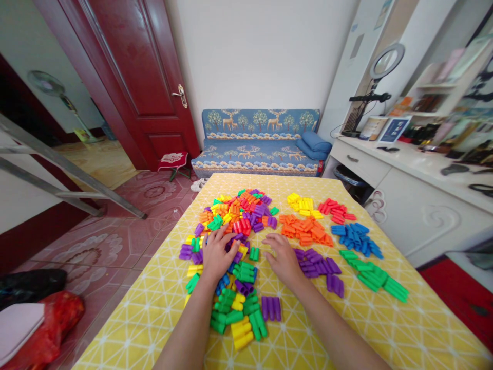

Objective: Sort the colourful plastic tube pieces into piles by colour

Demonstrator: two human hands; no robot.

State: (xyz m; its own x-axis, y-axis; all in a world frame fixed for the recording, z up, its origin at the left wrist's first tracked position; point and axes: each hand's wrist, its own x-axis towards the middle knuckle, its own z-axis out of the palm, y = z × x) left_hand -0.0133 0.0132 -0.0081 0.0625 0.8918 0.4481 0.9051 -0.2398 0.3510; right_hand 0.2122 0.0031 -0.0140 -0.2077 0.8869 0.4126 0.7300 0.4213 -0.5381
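A big mixed pile of coloured plastic blocks (234, 216) lies on the table with the yellow patterned cloth (154, 308). My left hand (216, 253) rests palm down on the near part of that pile, fingers spread over purple and red blocks. My right hand (283, 257) lies flat on the cloth, fingers stretched toward the pile, just left of a group of purple blocks (318, 267). To the right are sorted groups: yellow blocks (304, 204), red blocks (337, 210), orange blocks (308, 229), blue blocks (356, 238) and green blocks (373, 275).
A blue patterned sofa (258, 141) stands beyond the table's far edge. A white desk (404, 169) with a ring light (386, 61) stands at the right. A dark red door (134, 77) and tiled floor are at the left, with a red bag (54, 321).
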